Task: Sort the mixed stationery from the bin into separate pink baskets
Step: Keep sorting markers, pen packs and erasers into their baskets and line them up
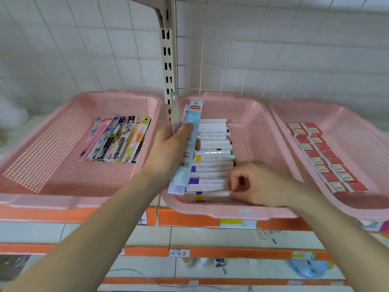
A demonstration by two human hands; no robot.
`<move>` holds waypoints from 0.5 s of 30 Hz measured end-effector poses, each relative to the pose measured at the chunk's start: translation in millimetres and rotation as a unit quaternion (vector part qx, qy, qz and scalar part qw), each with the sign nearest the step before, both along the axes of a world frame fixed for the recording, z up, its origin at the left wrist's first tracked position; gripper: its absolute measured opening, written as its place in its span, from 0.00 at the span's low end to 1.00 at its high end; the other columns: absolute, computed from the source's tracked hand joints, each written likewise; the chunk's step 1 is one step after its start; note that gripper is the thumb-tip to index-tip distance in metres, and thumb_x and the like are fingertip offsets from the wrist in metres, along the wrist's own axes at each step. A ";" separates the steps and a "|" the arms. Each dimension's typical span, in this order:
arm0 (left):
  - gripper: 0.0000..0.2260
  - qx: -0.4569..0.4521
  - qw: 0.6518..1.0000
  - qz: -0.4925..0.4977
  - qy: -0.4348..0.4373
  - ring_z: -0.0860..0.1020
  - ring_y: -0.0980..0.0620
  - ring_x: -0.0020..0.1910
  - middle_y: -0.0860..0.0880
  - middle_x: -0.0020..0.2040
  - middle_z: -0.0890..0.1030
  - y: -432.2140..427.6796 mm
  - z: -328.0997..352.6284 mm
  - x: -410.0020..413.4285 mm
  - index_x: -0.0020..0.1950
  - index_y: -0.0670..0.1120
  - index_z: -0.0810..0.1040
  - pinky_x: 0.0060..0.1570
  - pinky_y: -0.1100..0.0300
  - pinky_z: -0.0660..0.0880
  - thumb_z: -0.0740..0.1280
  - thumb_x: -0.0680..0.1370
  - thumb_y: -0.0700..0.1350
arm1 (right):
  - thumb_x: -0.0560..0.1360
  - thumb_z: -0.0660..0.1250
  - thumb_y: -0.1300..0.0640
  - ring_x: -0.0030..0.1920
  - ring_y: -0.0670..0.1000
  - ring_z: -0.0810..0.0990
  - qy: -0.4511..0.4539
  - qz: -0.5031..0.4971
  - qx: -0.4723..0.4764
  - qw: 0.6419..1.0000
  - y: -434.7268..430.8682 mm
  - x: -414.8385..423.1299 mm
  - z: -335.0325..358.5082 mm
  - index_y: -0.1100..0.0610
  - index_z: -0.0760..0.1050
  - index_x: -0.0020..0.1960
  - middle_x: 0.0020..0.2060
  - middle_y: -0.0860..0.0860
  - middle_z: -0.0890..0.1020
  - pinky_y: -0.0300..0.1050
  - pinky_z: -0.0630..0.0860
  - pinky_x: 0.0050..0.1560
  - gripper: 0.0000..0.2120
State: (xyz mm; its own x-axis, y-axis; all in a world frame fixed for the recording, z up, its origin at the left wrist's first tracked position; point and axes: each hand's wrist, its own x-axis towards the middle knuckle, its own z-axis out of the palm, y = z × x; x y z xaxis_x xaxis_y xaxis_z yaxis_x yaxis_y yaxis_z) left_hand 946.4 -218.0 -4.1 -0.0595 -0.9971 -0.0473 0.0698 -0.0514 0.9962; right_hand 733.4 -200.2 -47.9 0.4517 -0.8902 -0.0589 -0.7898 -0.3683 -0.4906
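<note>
Three pink baskets stand side by side on a shelf. The left basket (52, 165) holds a row of packaged pens (117, 140). White markers (212, 148) with coloured ends fill the middle basket (252, 127). My left hand (168, 150) grips a few long pen packets (189, 144), pale blue on top, over the middle basket's left edge. My right hand (256, 184) pinches the end of a white marker (210, 194) at the front of that row. In the right basket (357, 131) lie red and white small boxes (324, 157).
An orange-edged shelf front (189, 220) with price labels runs below the baskets. A slotted metal upright (168, 60) rises behind, between the left and middle baskets, against a white tiled wall. Lower shelves carry more goods.
</note>
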 end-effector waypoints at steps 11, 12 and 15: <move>0.11 0.003 1.000 -0.010 0.007 0.78 0.58 0.28 0.55 0.30 0.80 6.6 -1.5 -19.4 0.41 0.46 0.80 0.29 0.66 0.73 0.64 0.82 0.40 | 0.78 0.67 0.55 0.35 0.45 0.75 -0.325 -0.122 0.103 0.932 -4.9 24.3 42.4 0.53 0.80 0.40 0.35 0.49 0.82 0.40 0.70 0.37 0.08; 0.11 0.000 1.000 -0.007 0.003 0.78 0.57 0.29 0.53 0.30 0.80 7.1 -0.6 -20.6 0.40 0.45 0.79 0.30 0.65 0.73 0.64 0.82 0.40 | 0.78 0.67 0.54 0.35 0.46 0.75 -0.354 -0.140 0.118 0.917 -5.7 30.0 47.2 0.53 0.79 0.41 0.35 0.50 0.83 0.40 0.69 0.36 0.08; 0.11 -0.004 1.000 0.012 -0.015 0.76 0.53 0.30 0.49 0.30 0.78 9.1 0.0 -25.7 0.41 0.42 0.79 0.30 0.62 0.72 0.64 0.82 0.40 | 0.78 0.68 0.54 0.34 0.46 0.75 -0.380 -0.163 0.148 0.898 -8.1 45.5 49.7 0.55 0.78 0.43 0.34 0.46 0.82 0.38 0.67 0.32 0.07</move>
